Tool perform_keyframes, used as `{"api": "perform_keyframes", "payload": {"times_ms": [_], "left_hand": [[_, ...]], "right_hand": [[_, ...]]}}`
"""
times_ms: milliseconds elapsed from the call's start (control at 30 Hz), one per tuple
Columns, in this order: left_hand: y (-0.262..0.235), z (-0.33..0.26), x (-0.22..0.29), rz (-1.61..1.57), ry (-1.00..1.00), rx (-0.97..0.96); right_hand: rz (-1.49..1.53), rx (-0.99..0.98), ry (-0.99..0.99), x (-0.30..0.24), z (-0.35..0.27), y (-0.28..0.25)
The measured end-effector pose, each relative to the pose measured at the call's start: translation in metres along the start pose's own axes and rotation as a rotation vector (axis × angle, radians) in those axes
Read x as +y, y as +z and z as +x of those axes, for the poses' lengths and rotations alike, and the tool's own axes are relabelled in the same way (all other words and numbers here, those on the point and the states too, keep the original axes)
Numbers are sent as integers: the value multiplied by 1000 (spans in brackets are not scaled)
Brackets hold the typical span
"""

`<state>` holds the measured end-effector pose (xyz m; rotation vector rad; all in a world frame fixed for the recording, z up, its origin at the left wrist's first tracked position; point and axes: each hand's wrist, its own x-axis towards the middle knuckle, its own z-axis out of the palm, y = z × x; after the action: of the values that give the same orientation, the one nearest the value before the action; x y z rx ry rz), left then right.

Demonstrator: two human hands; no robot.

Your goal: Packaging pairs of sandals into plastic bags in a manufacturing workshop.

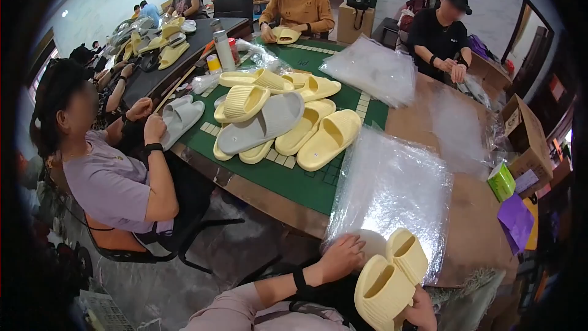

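Observation:
My right hand (pixel 421 311) grips a pair of pale yellow slippers (pixel 386 288) from below at the near edge of the table. The slippers have ribbed straps and lie one against the other. Left of them, my left hand (pixel 343 258) rests at the near corner of a stack of clear plastic bags (pixel 392 196), its fingers loosely bent and holding nothing that I can see. Beyond the bags, several yellow slippers (pixel 331 138) are heaped on a green mat (pixel 257 187), with a grey slipper (pixel 263 124) lying across them.
At the left, a person (pixel 116 165) handles grey slippers (pixel 182 119). Two more people (pixel 300 9) (pixel 444 34) work across the table. More plastic bags (pixel 373 70) lie at the far side. A cardboard box (pixel 527 141) and a purple packet (pixel 516 222) stand at right.

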<state>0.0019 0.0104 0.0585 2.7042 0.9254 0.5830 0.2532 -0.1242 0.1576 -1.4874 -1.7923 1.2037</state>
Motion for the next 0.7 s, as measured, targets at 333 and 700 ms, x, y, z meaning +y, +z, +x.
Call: {"api": "perform_keyframes", "payload": {"times_ms": [333,700], "left_hand": [[7,-2,-8,-21,-31,50],[13,2,-20,-82,-75,-77]], "right_hand": [[47,-166,25,2,-6,23],[7,-220,-223,-3,3,27]]}}
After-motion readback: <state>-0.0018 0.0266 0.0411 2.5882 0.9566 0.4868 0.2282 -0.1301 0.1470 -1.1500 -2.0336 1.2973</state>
